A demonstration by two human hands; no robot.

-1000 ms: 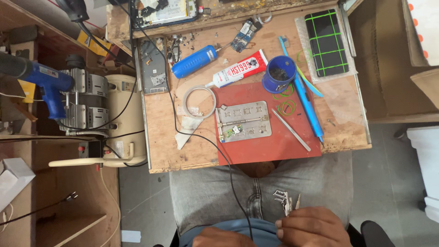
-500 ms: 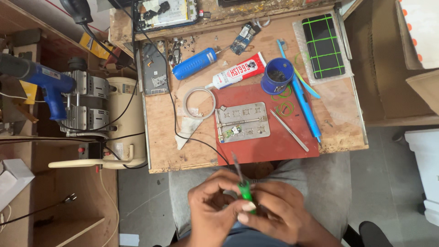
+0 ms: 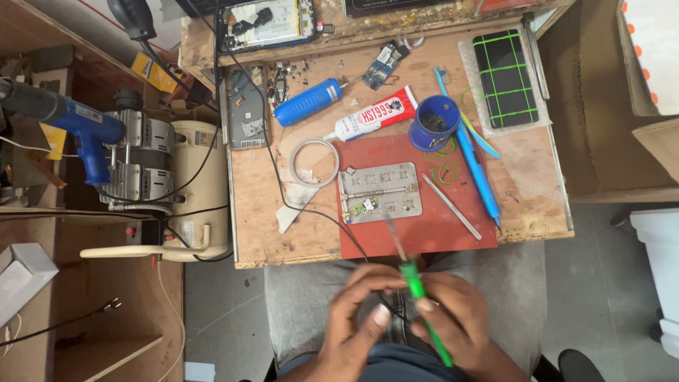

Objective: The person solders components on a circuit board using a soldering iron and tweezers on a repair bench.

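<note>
Both my hands are over my lap, below the wooden table's (image 3: 262,233) front edge. My right hand (image 3: 460,318) grips a green-handled screwdriver (image 3: 417,290) whose metal shaft points up over the red mat (image 3: 438,233). My left hand (image 3: 353,315) touches the green handle with its fingertips from the left. On the red mat lies a metal holder plate (image 3: 378,193) with a small circuit board clamped in it. A black cable (image 3: 297,205) runs from the table down toward my hands.
On the table: a roll of tape (image 3: 315,159), a blue canister (image 3: 308,102), a white glue tube (image 3: 375,114), a blue cup (image 3: 433,122), tweezers (image 3: 453,216), a blue tool (image 3: 477,170), a phone screen with green tape (image 3: 503,69). A compressor (image 3: 163,184) and blue heat gun (image 3: 78,127) stand left.
My hands rose from the bottom edge of view and came together on the green screwdriver. Its tip now reaches over the red mat's near edge.
</note>
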